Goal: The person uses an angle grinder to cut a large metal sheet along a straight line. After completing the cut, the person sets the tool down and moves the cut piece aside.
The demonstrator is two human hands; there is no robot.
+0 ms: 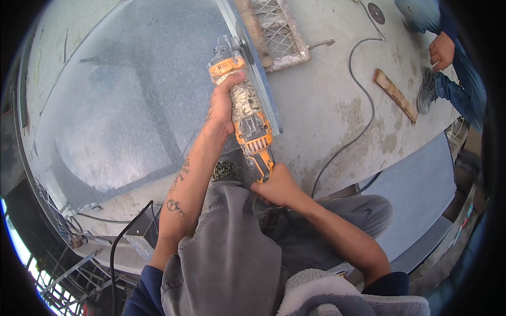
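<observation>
My left hand (225, 102) grips the front body of a worn orange and black angle grinder (243, 97), and my right hand (276, 184) is wrapped round its rear handle. The grinder's head points away from me, with its disc at a long pale metal strip (271, 110) along the right edge of a large galvanized sheet (121, 126). Whether the disc touches the metal I cannot tell.
A wooden-edged mesh frame (303, 47), a wooden offcut (395, 95), a loose disc (376, 13) and a cord (373, 108) lie on the concrete (332, 84). A co-worker's hand (441, 52) and boot (426, 89) are at upper right. Scaffolding (63, 279) shows lower left.
</observation>
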